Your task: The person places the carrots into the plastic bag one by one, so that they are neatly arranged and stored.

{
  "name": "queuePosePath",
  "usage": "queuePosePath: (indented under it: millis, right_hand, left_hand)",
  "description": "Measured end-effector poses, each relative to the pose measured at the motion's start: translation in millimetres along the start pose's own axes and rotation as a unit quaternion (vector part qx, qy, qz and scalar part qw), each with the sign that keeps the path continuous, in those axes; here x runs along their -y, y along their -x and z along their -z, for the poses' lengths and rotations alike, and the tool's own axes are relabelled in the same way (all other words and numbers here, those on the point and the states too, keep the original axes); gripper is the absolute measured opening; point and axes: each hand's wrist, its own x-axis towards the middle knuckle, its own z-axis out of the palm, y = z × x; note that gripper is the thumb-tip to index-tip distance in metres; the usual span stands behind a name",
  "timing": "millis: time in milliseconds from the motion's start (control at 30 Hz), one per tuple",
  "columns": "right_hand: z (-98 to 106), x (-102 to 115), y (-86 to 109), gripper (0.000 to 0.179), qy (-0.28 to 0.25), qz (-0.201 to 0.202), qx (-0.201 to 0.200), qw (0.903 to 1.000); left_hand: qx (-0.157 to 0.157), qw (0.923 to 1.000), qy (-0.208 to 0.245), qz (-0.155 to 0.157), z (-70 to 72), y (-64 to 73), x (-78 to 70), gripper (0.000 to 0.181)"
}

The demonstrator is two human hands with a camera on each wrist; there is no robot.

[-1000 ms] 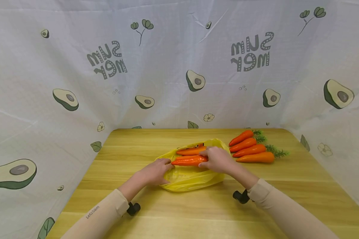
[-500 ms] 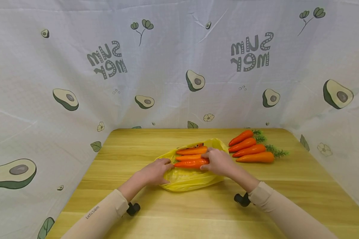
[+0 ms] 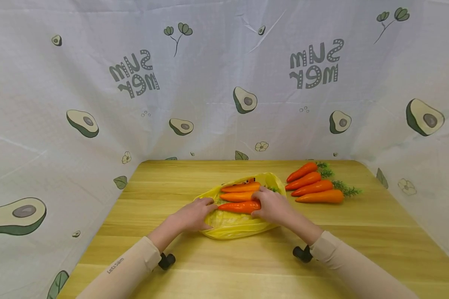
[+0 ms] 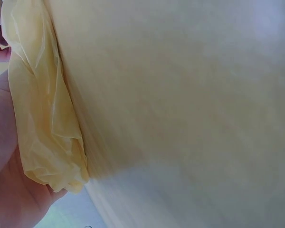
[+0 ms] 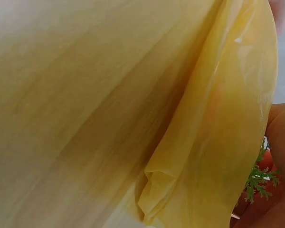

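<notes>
Carrot (image 3: 236,207) lies in the seemingly curled right hand (image 3: 275,206)

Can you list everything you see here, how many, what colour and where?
Bag: one, yellow, mid-table.
Bagged carrots: three visible, orange to red, inside.
Loose carrots: four, orange to red, right of the bag.
Leaves: too bunched to count, green, by the carrots.
Table: one, light wood, underneath.
Sheet: count unclear, white, avocado-printed, behind and beside the table.
Sleeves: two, beige, one each side.
Cameras: two, black, by the sleeve ends.
Left hand: one, bare, at the bag's left edge.
Right hand: one, bare, holding the front carrot.
</notes>
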Motion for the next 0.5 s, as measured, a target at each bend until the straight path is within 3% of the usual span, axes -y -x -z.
queuePosePath:
  millis: [500]
  right_hand:
    - [-3.0, -3.0, 1.2, 0.041, 0.004, 0.006, -0.017, 0.9998]
  left_hand:
    - [-0.005, 1.0, 0.002, -0.005, -0.1, 0.8, 0.6, 0.069]
